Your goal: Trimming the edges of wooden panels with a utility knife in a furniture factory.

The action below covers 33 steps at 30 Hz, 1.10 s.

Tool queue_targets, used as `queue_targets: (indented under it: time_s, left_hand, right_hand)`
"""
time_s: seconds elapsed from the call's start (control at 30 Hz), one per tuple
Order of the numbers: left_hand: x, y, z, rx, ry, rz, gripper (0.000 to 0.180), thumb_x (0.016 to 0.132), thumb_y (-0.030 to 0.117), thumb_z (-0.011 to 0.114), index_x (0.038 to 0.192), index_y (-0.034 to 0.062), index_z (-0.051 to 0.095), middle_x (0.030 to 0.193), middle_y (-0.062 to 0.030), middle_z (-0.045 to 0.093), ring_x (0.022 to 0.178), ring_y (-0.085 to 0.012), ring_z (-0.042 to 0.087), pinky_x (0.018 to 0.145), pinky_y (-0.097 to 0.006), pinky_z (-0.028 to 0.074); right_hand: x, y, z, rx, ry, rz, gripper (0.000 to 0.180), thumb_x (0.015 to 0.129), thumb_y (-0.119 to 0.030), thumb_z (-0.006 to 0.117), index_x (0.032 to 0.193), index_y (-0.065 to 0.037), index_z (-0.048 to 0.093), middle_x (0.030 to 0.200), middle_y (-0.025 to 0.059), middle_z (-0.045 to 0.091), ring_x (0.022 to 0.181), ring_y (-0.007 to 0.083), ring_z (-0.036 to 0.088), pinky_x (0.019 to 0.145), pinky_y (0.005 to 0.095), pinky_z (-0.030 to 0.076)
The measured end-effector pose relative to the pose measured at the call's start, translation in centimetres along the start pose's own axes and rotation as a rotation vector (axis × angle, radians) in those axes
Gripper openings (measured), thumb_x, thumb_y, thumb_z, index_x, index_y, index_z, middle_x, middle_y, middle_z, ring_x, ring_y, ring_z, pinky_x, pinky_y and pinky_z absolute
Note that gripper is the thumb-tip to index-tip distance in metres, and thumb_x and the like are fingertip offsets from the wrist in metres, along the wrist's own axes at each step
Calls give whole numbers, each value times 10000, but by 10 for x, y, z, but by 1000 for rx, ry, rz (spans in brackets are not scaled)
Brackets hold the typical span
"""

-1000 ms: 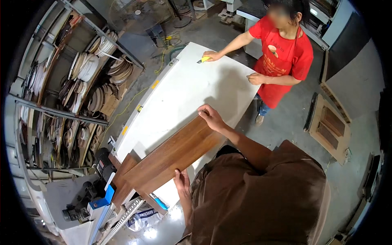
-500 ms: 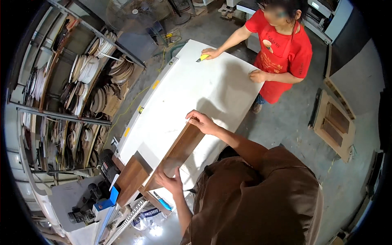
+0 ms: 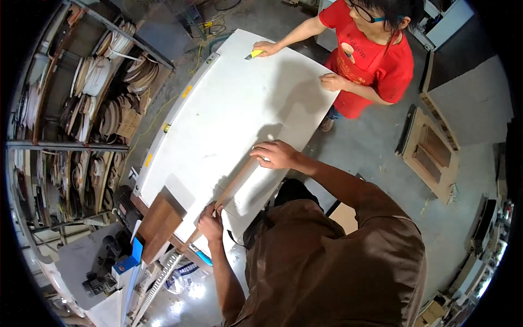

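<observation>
A long brown wooden board (image 3: 235,184) stands on its narrow edge across the near side of the white worktable (image 3: 218,136). My left hand (image 3: 211,222) grips its near end, fingers closed around the upper edge. At the far end my right hand (image 3: 277,155) is closed over the corner. Only the board's thin upper edge shows clearly from above. A second brown board (image 3: 162,220) rests at the table's left end. Close to my left hand, a blue-handled tool (image 3: 203,257) lies partly hidden. A small white blurred bit (image 3: 271,137) shows just beyond my right hand.
Across the table a person in red (image 3: 370,60) holds a yellow-handled cutter (image 3: 254,54), the other hand on the table edge. Shelves with rolled edging strips (image 3: 92,76) stand left. A machine with a blue part (image 3: 129,260) adjoins the table. A wooden panel (image 3: 430,155) leans at right.
The board has turned from showing its broad face to standing nearly upright on edge. My left hand has shifted its grip up to the board's edge. The whole view has shifted slightly.
</observation>
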<state>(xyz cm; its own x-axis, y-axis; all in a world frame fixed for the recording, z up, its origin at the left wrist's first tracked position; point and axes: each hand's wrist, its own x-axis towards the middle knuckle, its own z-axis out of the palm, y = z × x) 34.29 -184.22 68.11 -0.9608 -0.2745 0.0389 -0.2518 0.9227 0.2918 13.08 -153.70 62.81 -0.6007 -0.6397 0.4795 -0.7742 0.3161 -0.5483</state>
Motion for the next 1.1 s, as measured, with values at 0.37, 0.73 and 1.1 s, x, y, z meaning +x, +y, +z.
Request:
queue_targets:
  time_s: [0.37, 0.73, 1.1]
  left_hand:
    - [-12, -34, -4, -13, -42, 96, 262, 967, 374, 662, 1143, 180, 671, 911, -139, 747, 785, -389, 718, 674, -487, 577]
    - [-21, -68, 14, -81, -120, 180, 288, 1006, 366, 547, 1144, 144, 668, 945, -106, 741, 782, -332, 720, 679, -471, 567]
    - [-5, -110, -34, -427, -295, 173, 587, 917, 590, 631, 1228, 94, 688, 1046, -163, 750, 974, -357, 726, 803, -476, 574]
  right_hand:
    - [-9, 4, 7, -195, -177, -33, 437, 869, -58, 649, 1299, -94, 582, 1276, 97, 638, 925, 260, 707, 733, 380, 621]
    - [39, -50, -36, -373, -490, 226, 455, 888, -19, 570, 1314, -155, 655, 1355, 140, 638, 1245, 370, 608, 1071, 447, 496]
    - [47, -164, 120, -377, -481, 242, 531, 747, -297, 840, 1220, -106, 692, 1178, 104, 665, 1145, 354, 565, 968, 493, 426]
